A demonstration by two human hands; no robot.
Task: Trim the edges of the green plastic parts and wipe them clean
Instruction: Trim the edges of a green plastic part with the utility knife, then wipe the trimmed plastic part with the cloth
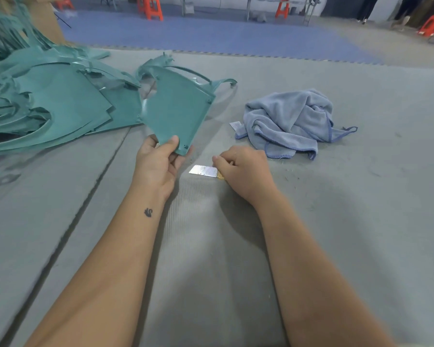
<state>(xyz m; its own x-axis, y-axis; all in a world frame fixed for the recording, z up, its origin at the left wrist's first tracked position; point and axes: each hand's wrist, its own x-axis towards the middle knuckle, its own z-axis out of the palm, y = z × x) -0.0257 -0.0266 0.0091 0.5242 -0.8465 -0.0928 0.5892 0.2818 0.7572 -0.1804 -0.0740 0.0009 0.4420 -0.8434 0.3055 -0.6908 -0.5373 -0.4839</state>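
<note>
My left hand (158, 161) grips the near corner of a green plastic part (176, 106), holding it tilted up above the grey mat. My right hand (243, 171) is closed around the handle of a flat metal blade (203, 170), whose shiny tip lies on the mat pointing left, a little right of the held part. A crumpled blue-grey cloth (291, 121) lies on the mat beyond my right hand. A pile of more green plastic parts (48, 103) sits at the left.
The grey mat (361, 196) covers the work surface, with a dark seam (80, 209) running diagonally at the left. Blue floor mats (211, 33), orange stools (153, 7) and standing people are far behind. Small green shavings dot the mat near the cloth.
</note>
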